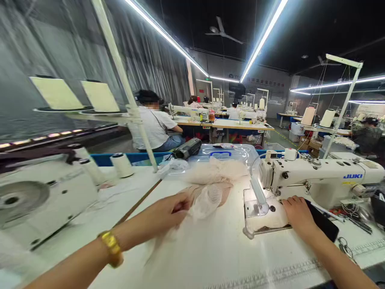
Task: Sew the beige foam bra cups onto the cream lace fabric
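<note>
My left hand [177, 206], a gold band on its wrist, is closed with thumb and fingers pinching a piece of sheer white fabric [207, 200]. The fabric is partly blurred and trails over the white tabletop. Behind it lies a heap of pale beige lacy cloth [218, 170]. My right hand [299, 214] rests palm down on the bed of the white sewing machine [327, 174], fingers stretched out, to the right of the needle area. Nothing shows in its grasp, though its underside is hidden. A flat black object [323, 220] lies beside that wrist.
At the left stands another machine [45, 196], with a white thread cone [122, 164] near it. A clear plastic box lid [222, 152] lies behind the cloth. Thread stand poles [141, 124] rise at the left. A seated person [153, 124] works ahead. Scissors-like tools [359, 224] lie right.
</note>
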A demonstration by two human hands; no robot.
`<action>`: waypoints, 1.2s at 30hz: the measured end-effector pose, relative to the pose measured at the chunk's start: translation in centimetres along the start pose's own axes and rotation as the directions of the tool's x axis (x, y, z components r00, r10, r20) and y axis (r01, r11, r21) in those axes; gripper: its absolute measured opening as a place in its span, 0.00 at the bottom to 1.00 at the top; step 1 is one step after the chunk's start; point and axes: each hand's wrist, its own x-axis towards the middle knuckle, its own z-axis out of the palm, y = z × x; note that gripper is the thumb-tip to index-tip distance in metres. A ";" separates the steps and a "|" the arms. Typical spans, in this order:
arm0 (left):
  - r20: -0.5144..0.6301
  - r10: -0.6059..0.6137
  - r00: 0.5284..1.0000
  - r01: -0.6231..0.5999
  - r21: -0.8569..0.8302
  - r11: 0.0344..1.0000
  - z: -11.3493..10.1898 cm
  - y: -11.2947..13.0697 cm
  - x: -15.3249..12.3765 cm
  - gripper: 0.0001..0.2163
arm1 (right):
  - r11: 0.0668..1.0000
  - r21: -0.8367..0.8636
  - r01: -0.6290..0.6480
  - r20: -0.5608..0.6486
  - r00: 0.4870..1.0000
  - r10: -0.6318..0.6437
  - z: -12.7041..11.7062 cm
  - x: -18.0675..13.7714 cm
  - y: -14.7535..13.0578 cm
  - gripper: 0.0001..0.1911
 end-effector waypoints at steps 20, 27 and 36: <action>0.120 0.186 0.975 -0.014 -0.806 0.592 10.0 5.9 -4.0 0.25 | 0.684 0.727 0.068 -0.034 0.997 -0.063 -10.6 -4.9 -12.1 0.06; 0.178 0.309 0.934 -0.013 -0.849 0.529 11.6 7.4 -3.7 0.40 | 0.892 0.408 0.194 -0.298 0.952 -0.071 -9.4 -3.2 -14.3 0.05; 0.139 0.297 0.945 -0.177 -0.545 0.820 9.0 3.7 -4.3 0.38 | 0.898 0.412 0.154 -0.255 0.966 -0.049 -8.9 -4.3 -12.6 0.16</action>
